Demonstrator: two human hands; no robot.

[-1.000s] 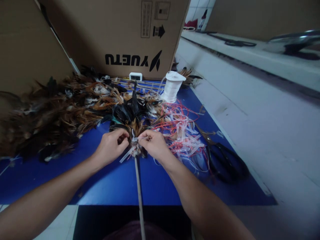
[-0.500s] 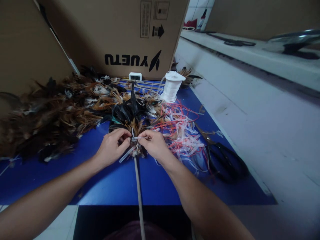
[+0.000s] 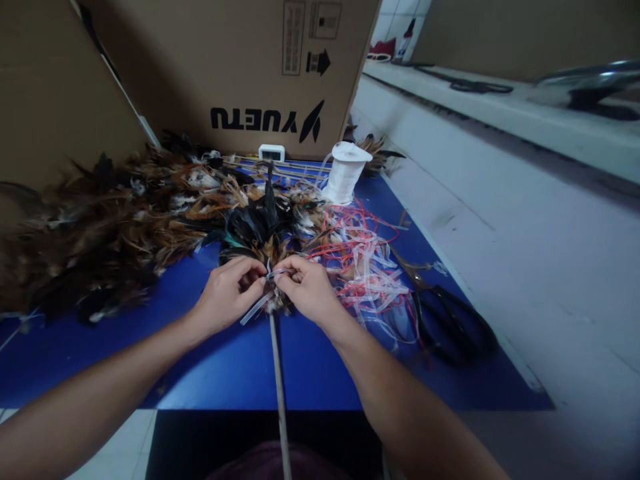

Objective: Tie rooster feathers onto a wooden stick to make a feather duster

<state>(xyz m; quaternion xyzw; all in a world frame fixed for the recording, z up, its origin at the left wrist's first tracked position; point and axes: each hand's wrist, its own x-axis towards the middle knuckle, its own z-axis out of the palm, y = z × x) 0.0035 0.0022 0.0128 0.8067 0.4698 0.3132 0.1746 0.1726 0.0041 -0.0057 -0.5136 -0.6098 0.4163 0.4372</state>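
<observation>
A thin wooden stick (image 3: pixel 278 373) runs from the front edge up to a bundle of dark and brown feathers (image 3: pixel 257 223) at its far end. My left hand (image 3: pixel 233 288) pinches a translucent ribbon (image 3: pixel 256 309) at the base of the feathers, with a loose end hanging below the fingers. From the other side, my right hand (image 3: pixel 305 287) pinches the same ribbon between thumb and forefinger. The fingertips of both hands are close together over the stick's feathered end. The exact wrap of the ribbon is partly hidden by the fingers.
Loose feathers (image 3: pixel 125 233) cover the table's left and back. A white ribbon spool (image 3: pixel 345 175) stands beyond tangled red and clear strips (image 3: pixel 367 267). Black scissors (image 3: pixel 453 323) lie at right on the blue table (image 3: pixel 210 380). Behind are a small white display (image 3: pixel 271 153) and a cardboard box (image 3: pixel 240 60).
My left hand has shifted slightly right, so the fingertips of both hands are nearer each other. The ribbon now passes across my right fingers.
</observation>
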